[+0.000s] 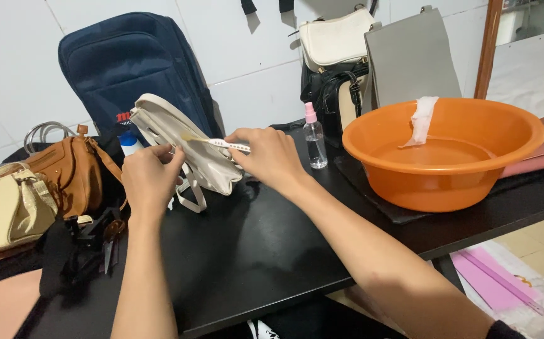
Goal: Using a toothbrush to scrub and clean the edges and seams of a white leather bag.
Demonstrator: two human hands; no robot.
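Steadying beige bag [181, 141] — left hand [149, 179], right hand [272, 157] apparently brushing

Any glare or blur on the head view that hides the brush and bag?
Head view: sharp and evenly lit; soft sheen on the black table; faint shadows on the wall. Toothbrush in the right hand and cream bag held by the left hand read clearly.

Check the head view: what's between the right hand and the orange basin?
A small clear spray bottle with a pink cap stands on the black table, between the right hand and the orange basin. Head view shows it.
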